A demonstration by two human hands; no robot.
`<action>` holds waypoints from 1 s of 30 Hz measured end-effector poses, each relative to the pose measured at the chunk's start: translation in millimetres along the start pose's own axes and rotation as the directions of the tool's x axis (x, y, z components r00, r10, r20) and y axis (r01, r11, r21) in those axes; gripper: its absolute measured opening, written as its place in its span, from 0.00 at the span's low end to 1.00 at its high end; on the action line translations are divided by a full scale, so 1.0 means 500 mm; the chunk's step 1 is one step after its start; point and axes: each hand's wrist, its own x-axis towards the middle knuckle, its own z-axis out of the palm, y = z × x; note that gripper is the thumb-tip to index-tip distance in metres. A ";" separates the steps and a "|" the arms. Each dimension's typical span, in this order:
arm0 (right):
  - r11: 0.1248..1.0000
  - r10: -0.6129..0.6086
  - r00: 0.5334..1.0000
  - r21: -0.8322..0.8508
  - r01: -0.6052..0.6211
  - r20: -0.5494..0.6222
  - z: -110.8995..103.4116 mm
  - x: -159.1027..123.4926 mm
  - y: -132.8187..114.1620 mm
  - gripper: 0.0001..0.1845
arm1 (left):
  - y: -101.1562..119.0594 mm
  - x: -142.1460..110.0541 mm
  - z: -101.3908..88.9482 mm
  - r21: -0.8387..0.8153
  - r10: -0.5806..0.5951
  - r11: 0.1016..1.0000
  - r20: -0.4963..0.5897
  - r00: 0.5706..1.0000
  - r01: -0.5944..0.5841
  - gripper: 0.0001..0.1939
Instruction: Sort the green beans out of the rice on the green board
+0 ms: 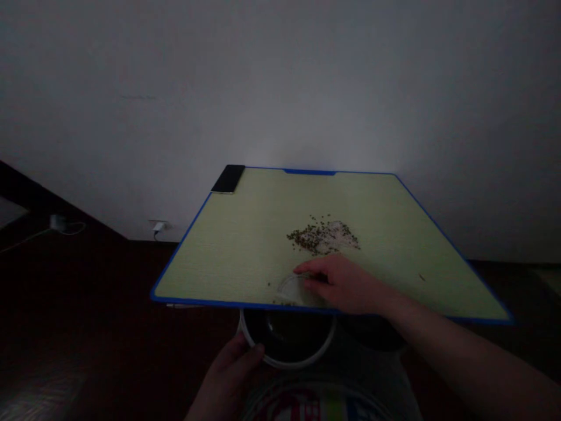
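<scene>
My right hand (pixel 344 283) is closed on a clear, curved plastic piece (pixel 290 289), low over the front part of a pale green table top (pixel 245 245) with blue edging. A few small green beans (pixel 284 303) lie by that piece at the front edge. Beyond my fingers is a loose pile of green beans (pixel 301 238) mixed with pale, rice-like grains (pixel 340 234), the beans mostly to the left. Below the front edge, my left hand (pixel 232 365) grips the left side of a bowl (pixel 291 365) with a light rim and dark inside. The tabletop hides its far side.
A black phone (pixel 228 179) lies on the far left corner. Another dark container (pixel 372 332) is partly visible under the front edge, right of the bowl. Something with a colourful print (pixel 319 406) is at the bottom. Behind stands a wall (pixel 280 88) with a plugged socket (pixel 158 227).
</scene>
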 end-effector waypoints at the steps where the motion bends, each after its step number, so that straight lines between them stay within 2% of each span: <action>1: 1.000 0.024 1.000 0.009 -0.024 -0.008 -0.006 -0.005 0.006 0.18 | -0.002 0.002 -0.002 -0.006 -0.003 1.000 0.025 1.000 0.003 0.15; 7: 0.984 0.145 0.982 -0.082 -0.156 -0.124 -0.026 -0.029 0.039 0.20 | -0.003 0.002 0.002 0.004 -0.006 1.000 0.048 0.999 0.006 0.13; 13: 0.976 0.069 0.983 -0.194 -0.102 -0.171 -0.001 0.019 0.000 0.20 | 0.003 -0.001 -0.001 0.010 0.019 1.000 0.002 1.000 -0.019 0.12; 17: 0.971 -0.054 0.996 -0.238 0.035 -0.072 0.008 0.059 -0.034 0.19 | 0.011 -0.007 -0.007 0.017 0.037 0.999 0.001 0.999 -0.037 0.10; 21: 0.972 -0.126 0.990 -0.192 0.136 0.063 0.009 0.068 -0.048 0.18 | 0.012 -0.012 -0.009 -0.002 0.019 1.000 0.003 1.000 -0.019 0.09; 24: 0.984 -0.135 0.986 -0.104 0.145 0.103 0.013 0.062 -0.044 0.18 | 0.009 -0.010 -0.009 0.005 0.015 1.000 -0.005 1.000 -0.015 0.10; 30: 0.992 -0.124 0.989 -0.003 0.125 0.076 0.023 0.048 -0.021 0.17 | 0.006 -0.008 -0.005 0.012 0.032 0.999 -0.015 0.999 -0.032 0.12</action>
